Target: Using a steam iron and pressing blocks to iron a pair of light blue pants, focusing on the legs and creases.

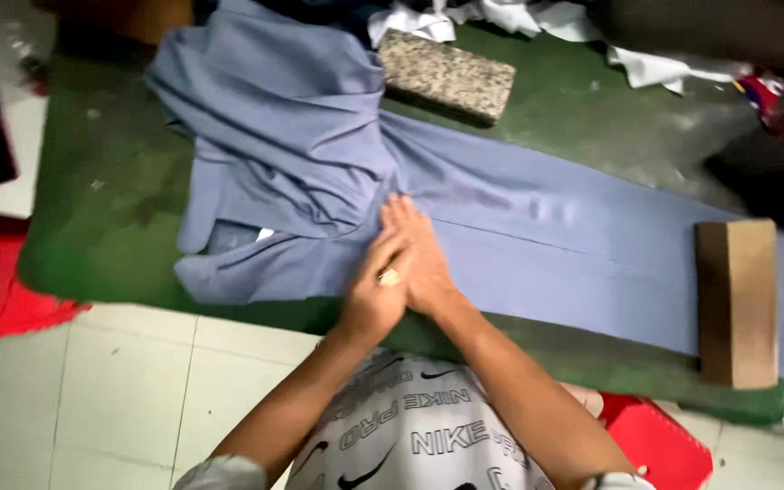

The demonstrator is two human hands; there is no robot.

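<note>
Hands, left over right, press flat, holding nothing, hiding blue-grey trousers' seam.

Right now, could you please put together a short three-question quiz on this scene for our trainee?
1. True or false: both hands press side by side on the blue-grey fabric.
2. Which thing weighs down the fabric's right end? A) the speckled stone slab B) the brown block C) the red stool
3. What colour is the table cover under the fabric?

Key:
1. True: the left hand and right hand lie flat together on the cloth.
2. B; the slab rests at the fabric's far edge.
3. Green.
</note>
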